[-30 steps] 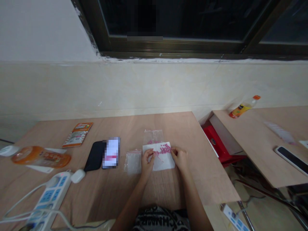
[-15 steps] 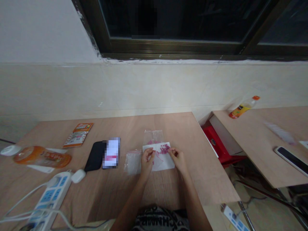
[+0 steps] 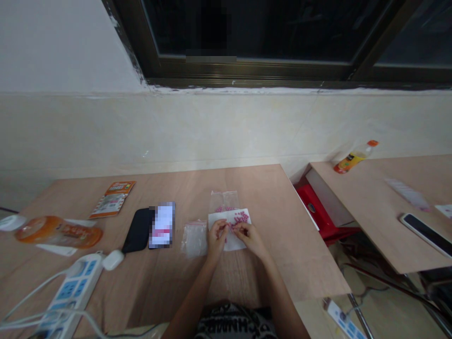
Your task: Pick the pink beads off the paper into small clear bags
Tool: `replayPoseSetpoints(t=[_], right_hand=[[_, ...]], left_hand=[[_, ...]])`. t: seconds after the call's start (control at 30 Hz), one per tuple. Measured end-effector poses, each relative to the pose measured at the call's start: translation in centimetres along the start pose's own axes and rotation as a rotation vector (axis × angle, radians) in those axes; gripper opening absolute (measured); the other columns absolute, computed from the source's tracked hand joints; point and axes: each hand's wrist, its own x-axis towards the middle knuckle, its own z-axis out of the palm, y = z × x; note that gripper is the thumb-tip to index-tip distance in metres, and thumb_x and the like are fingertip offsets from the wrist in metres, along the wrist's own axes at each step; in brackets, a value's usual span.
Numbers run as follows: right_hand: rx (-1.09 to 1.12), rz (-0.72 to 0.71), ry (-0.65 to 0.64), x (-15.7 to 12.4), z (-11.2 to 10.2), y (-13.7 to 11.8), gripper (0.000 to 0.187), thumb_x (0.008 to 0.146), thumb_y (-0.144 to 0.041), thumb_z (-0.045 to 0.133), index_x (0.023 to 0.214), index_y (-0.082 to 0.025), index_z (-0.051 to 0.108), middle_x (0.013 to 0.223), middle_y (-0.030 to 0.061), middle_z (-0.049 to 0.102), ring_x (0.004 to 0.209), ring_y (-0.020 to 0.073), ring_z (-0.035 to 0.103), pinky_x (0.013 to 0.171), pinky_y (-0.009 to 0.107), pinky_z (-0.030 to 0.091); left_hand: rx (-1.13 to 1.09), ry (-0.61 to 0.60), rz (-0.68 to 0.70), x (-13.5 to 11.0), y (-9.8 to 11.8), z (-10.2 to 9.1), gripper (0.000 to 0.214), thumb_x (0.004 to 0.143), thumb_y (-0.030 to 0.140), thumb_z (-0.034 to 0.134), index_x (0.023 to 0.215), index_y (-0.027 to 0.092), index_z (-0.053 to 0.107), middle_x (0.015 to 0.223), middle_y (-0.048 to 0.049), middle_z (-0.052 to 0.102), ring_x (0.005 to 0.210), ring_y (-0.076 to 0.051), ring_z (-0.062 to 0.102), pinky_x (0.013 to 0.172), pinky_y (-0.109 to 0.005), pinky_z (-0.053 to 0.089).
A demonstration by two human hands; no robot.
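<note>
My left hand point(image 3: 217, 235) is closed in a pinch over the left part of a white paper sheet point(image 3: 234, 243), holding a thin pink string point(image 3: 230, 225). From the right, my right hand point(image 3: 250, 238) meets it with thumb and finger pinched together. What sits between the right fingertips is too small to make out. A loose cluster of pink beads point(image 3: 241, 216) lies on the paper just beyond my right hand. Behind the paper is a clear plastic bag point(image 3: 224, 198) with more pink beads in it. One bead lies by my left hand.
Left of the paper lie another clear bag point(image 3: 195, 238), a lit phone point(image 3: 162, 225) and a black phone-shaped item point(image 3: 138, 230). Farther left are an orange drink bottle point(image 3: 58, 231), an orange packet point(image 3: 113, 199) and a power strip point(image 3: 72, 289) with cables. A second table stands at right.
My right hand has moved left from the bead cluster's edge to my left fingertips. My left hand has stayed nearly in place, still pinching the string. The view has shifted slightly.
</note>
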Motion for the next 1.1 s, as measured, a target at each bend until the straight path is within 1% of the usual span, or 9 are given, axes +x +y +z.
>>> replayPoseSetpoints(t=[0.13, 0.23, 0.37, 0.57, 0.8, 0.9, 0.97, 1.03, 1.1], right_hand=[[-0.158, 0.05, 0.125, 0.2, -1.1, 0.3, 0.028, 0.084, -0.042, 0.055, 0.087, -0.018, 0.07, 0.064, 0.0006, 0.062, 0.057, 0.0149, 0.053, 0.057, 0.024, 0.038], [-0.399, 0.102, 0.24, 0.2, -1.8, 0.7, 0.023, 0.084, -0.037, 0.055, 0.088, -0.02, 0.071, 0.065, 0.0, 0.062, 0.061, 0.0155, 0.056, 0.066, 0.026, 0.038], [-0.617, 0.147, 0.269, 0.0, -2.0, 1.0, 0.021, 0.086, -0.033, 0.054, 0.093, -0.023, 0.071, 0.07, 0.0006, 0.066, 0.071, 0.0171, 0.059, 0.078, 0.03, 0.034], [-0.625, 0.124, 0.258, -0.1, -1.8, 1.4, 0.022, 0.088, -0.034, 0.052, 0.092, -0.023, 0.07, 0.073, 0.0007, 0.067, 0.075, 0.0166, 0.06, 0.076, 0.029, 0.03], [-0.637, 0.068, 0.247, -0.1, -2.1, 1.8, 0.025, 0.09, -0.038, 0.05, 0.092, -0.022, 0.07, 0.077, 0.0026, 0.068, 0.077, 0.0174, 0.059, 0.075, 0.029, 0.029], [-0.635, 0.043, 0.266, -0.2, -2.0, 1.9, 0.026, 0.091, -0.037, 0.05, 0.092, -0.021, 0.07, 0.078, 0.003, 0.068, 0.079, 0.0177, 0.059, 0.075, 0.028, 0.03], [-0.62, 0.029, 0.283, -0.2, -2.0, 2.0, 0.026, 0.091, -0.037, 0.05, 0.091, -0.021, 0.07, 0.078, 0.0027, 0.067, 0.078, 0.0176, 0.059, 0.074, 0.028, 0.03], [-0.576, 0.011, 0.311, -0.2, -2.0, 2.0, 0.026, 0.091, -0.038, 0.051, 0.09, -0.021, 0.07, 0.077, 0.0024, 0.067, 0.076, 0.0172, 0.059, 0.073, 0.028, 0.032], [-0.488, -0.01, 0.346, -0.2, -2.0, 2.0, 0.027, 0.09, -0.039, 0.053, 0.089, -0.019, 0.071, 0.074, 0.0021, 0.066, 0.071, 0.0161, 0.058, 0.07, 0.026, 0.034]], left_hand=[[-0.006, -0.007, -0.006, 0.0, -0.3, -0.2, 0.033, 0.07, 0.041, 0.074, 0.093, 0.018, 0.065, 0.083, -0.0056, 0.07, 0.082, -0.019, 0.068, 0.08, -0.031, 0.053], [-0.021, -0.011, -0.006, 0.0, -0.4, -0.3, 0.032, 0.07, 0.04, 0.074, 0.092, 0.018, 0.066, 0.082, -0.0052, 0.07, 0.083, -0.019, 0.068, 0.08, -0.031, 0.053], [-0.013, 0.003, -0.006, -0.1, -0.6, -0.3, 0.034, 0.069, 0.041, 0.075, 0.092, 0.018, 0.067, 0.082, -0.0052, 0.07, 0.082, -0.018, 0.068, 0.08, -0.03, 0.053], [0.023, 0.013, -0.013, -0.2, -0.3, -0.2, 0.036, 0.067, 0.044, 0.076, 0.089, 0.017, 0.067, 0.079, -0.0047, 0.07, 0.08, -0.017, 0.067, 0.075, -0.028, 0.053], [-0.003, 0.023, -0.009, -0.3, 0.1, 0.0, 0.034, 0.068, 0.041, 0.076, 0.088, 0.016, 0.067, 0.077, -0.0044, 0.07, 0.076, -0.016, 0.067, 0.068, -0.024, 0.053], [-0.007, 0.014, -0.014, -0.4, 0.3, 0.0, 0.033, 0.067, 0.039, 0.076, 0.088, 0.016, 0.066, 0.077, -0.0042, 0.07, 0.075, -0.015, 0.067, 0.067, -0.024, 0.053], [-0.011, 0.014, -0.03, -0.4, 0.4, 0.0, 0.034, 0.067, 0.04, 0.076, 0.089, 0.016, 0.066, 0.077, -0.0044, 0.07, 0.073, -0.015, 0.067, 0.062, -0.023, 0.053], [-0.017, 0.012, -0.044, -0.4, 0.5, 0.0, 0.035, 0.066, 0.04, 0.076, 0.089, 0.016, 0.065, 0.078, -0.0048, 0.07, 0.072, -0.015, 0.067, 0.056, -0.021, 0.052], [-0.019, 0.007, -0.044, -0.4, 0.5, 0.0, 0.035, 0.066, 0.039, 0.076, 0.089, 0.015, 0.065, 0.078, -0.0051, 0.069, 0.073, -0.015, 0.067, 0.055, -0.02, 0.052]])
